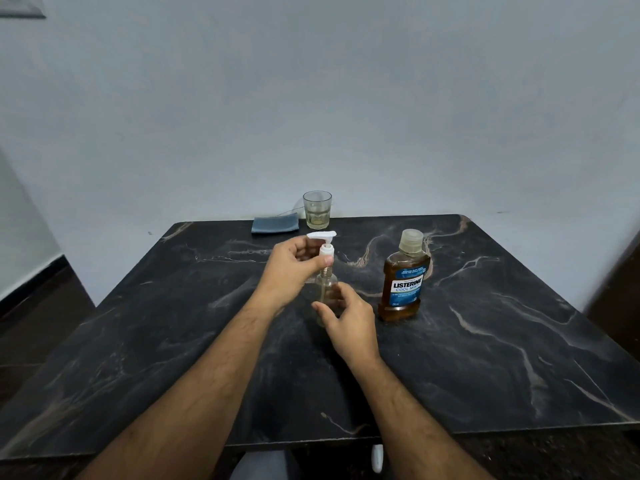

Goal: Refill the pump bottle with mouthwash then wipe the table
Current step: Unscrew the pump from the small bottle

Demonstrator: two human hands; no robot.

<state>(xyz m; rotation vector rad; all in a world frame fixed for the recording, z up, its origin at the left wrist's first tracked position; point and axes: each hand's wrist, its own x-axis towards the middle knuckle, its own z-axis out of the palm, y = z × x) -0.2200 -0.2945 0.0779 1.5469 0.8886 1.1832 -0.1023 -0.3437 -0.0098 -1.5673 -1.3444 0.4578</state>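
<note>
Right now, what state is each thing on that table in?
Pump bottle: upright, clear, looks empty, held by right hand.
Pump head: lifted off the neck, threads showing, gripped by left hand.
Mouthwash bottle: upright, capped, nearly full of amber liquid.
Glass: upright, a little pale liquid inside.
Blue cloth: folded, flat, untouched.

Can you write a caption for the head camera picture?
Left hand unscrews pump top while right hand steadies clear bottle.
</note>
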